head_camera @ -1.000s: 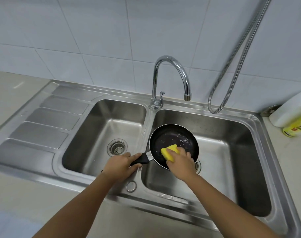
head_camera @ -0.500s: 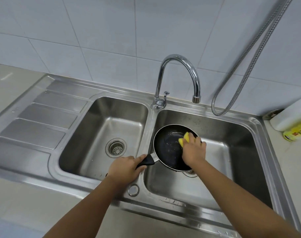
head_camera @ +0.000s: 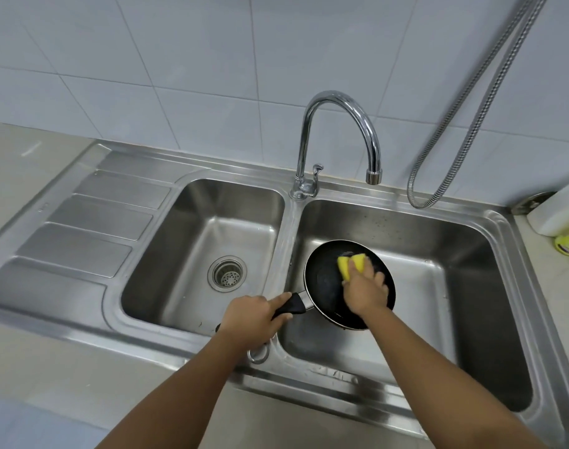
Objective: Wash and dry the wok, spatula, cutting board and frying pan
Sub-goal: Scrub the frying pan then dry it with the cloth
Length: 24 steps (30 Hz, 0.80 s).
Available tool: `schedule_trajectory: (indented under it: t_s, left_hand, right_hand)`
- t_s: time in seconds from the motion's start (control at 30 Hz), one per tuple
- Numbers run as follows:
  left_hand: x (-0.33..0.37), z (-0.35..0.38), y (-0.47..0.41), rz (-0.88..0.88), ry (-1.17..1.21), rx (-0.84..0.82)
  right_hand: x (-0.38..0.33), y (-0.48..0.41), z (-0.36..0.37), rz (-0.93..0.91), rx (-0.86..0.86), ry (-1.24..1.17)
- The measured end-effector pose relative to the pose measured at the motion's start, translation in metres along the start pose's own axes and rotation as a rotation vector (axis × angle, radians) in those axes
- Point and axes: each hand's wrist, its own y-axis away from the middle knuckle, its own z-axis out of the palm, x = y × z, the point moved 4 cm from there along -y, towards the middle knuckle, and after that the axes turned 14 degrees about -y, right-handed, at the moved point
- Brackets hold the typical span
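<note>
Right of centre, the pan is held over the right basin, presumably so drips are caught; its handle is gripped by the curled left hand for steadiness; the sponge is pinched and pressed against the pan's inside by the right hand.

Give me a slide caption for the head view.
Left hand grips the handle of the frying pan over the right sink basin; right hand holds a yellow sponge against its inside.

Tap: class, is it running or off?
Off, it seems: no stream falls from the tap into the right basin.
</note>
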Motion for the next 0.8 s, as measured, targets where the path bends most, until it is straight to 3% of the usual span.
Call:
schedule_trajectory:
  t_s: [0.1, 0.3, 0.47, 0.63, 0.8]
  left_hand:
    - [0.000, 0.002, -0.001, 0.005, 0.013, -0.022]
    - [-0.009, 0.006, -0.005, 0.020, 0.137, -0.051]
    - [-0.008, 0.008, -0.003, 0.011, 0.162, -0.028]
    - [-0.010, 0.007, -0.003, 0.009, 0.187, -0.016]
    - [-0.010, 0.008, -0.003, -0.001, 0.209, -0.016]
  right_hand:
    - [0.007, 0.013, 0.005, 0.034, -0.010, -0.064]
    - [-0.003, 0.035, 0.019, -0.252, -0.087, -0.128]
    - [0.014, 0.011, -0.013, -0.053, 0.135, -0.045]
    - [-0.020, 0.028, 0.012, -0.330, 0.009, 0.052]
    - [-0.001, 0.012, -0.011, -0.037, 0.136, 0.027]
